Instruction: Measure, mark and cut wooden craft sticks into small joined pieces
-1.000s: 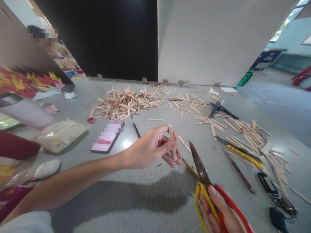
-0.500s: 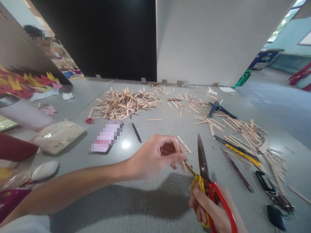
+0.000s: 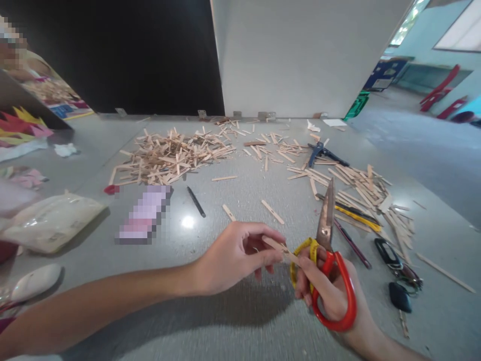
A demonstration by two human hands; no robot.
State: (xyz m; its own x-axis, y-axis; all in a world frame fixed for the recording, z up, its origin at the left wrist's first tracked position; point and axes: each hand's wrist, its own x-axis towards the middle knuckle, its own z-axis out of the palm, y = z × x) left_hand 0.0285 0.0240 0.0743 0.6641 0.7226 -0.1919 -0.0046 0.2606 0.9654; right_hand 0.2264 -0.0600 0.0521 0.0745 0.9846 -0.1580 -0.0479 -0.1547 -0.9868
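Observation:
Between my two hands is a pale wooden stick (image 3: 276,244), slanting down to the right. My left hand (image 3: 244,255) pinches its left part between thumb and fingers. At the other end, the thumb and fingers of my right hand (image 3: 323,286) press on the stick while also holding the scissors (image 3: 326,225). Those have one red and one yellow-wrapped handle, and their blades point up and away, close together. Two loose sticks, one on the left (image 3: 228,212) and one on the right (image 3: 272,211), lie just beyond my hands.
A heap of sticks (image 3: 169,158) lies at the back left, more sticks (image 3: 361,185) at the right with blue pliers (image 3: 319,153) and a yellow cutter (image 3: 356,218). A pen (image 3: 196,201), phone (image 3: 145,213), plastic bag (image 3: 56,220), white mouse (image 3: 37,283) and keys (image 3: 400,296) surround my hands.
My right hand has moved up to the stick and now grips its end. The scissor blades have come together. The stick is tilted flatter, a second loose stick shows, and the view has shifted right.

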